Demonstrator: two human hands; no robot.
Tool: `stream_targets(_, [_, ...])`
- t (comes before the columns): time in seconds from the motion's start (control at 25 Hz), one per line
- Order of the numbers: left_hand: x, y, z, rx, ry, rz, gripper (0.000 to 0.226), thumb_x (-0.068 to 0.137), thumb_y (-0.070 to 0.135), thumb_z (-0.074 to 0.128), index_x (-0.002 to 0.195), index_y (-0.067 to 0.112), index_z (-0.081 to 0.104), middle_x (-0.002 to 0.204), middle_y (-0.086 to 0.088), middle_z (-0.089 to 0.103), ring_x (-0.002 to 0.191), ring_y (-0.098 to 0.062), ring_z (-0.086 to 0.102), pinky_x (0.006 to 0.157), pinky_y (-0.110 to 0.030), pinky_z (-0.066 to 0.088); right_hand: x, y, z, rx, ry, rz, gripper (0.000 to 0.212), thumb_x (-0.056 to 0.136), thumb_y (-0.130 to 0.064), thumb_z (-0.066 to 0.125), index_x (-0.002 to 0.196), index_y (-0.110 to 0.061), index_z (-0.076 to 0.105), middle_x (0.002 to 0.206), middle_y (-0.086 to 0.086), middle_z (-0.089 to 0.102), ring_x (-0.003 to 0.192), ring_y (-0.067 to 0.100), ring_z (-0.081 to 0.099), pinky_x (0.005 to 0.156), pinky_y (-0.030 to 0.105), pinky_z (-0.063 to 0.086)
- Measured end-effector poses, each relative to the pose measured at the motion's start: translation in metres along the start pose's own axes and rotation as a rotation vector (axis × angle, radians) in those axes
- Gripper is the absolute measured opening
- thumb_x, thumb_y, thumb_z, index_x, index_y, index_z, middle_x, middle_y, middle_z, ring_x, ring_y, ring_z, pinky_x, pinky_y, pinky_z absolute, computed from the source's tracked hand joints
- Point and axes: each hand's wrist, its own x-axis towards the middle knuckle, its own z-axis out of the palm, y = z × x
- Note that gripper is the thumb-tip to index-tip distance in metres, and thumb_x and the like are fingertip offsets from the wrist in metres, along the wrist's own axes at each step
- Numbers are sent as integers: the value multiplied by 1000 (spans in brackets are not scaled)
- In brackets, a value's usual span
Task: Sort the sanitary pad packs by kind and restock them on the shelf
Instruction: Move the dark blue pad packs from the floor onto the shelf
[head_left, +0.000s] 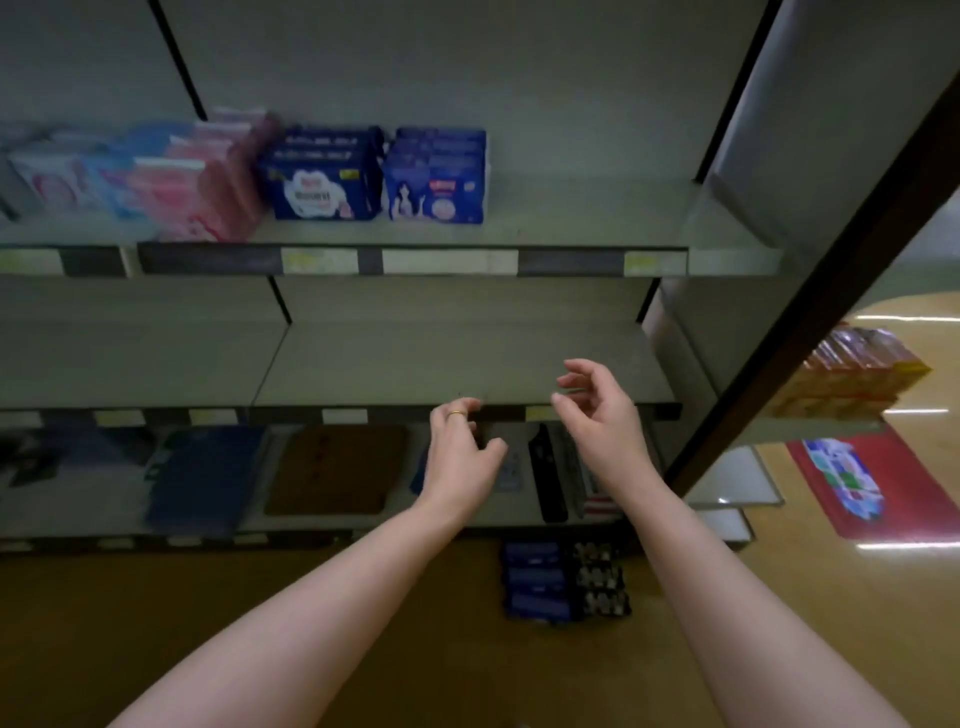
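— While both hands hover at the front edge of the middle shelf (415, 364), what do they hold?

— Nothing. Left hand (460, 457): ring on one finger, fingers loosely curled, empty. Right hand (597, 415): fingers relaxed and parted, empty.

— Location of the packs?

— Upper shelf (571, 218): pink packs (208, 176) at left, dark blue packs (319, 176) beside them, blue packs (436, 179) just right of those, all in upright rows. Floor packs (563, 579), dark, lie stacked at the foot of the unit, between the two forearms. Labels blurred, unreadable.
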Motion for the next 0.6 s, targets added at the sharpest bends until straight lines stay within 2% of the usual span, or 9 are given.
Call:
stream_targets(0.28, [-47,-45,22,47,-70,-81,43,87,14,59,127,18,44,133,-3,37,116,-17,48,101,-38,44,-57,24,-8,-95,-63,33,30,89,-10,58,118,-18,52,99,-6,56,94,11,55,79,17,44])
stream_targets(0.44, [-49,-49,46,94,-57,-106,41,88,14,58,127,18,45,133,-5,38,114,-16,49,101,-38,45,-58,40,-27,-95,-99,41,31,90,-12,57,120,-18,52,101,-5,56,95,10,55,80,16,45])
stream_targets(0.6, [-47,-45,92,127,-43,-156,41,89,14,57,127,19,44,131,-3,39,106,-13,51,97,-32,46,-56,77,-60,-86,-147,103,34,90,-13,56,123,-18,50,100,-10,55,96,8,55,84,28,50])
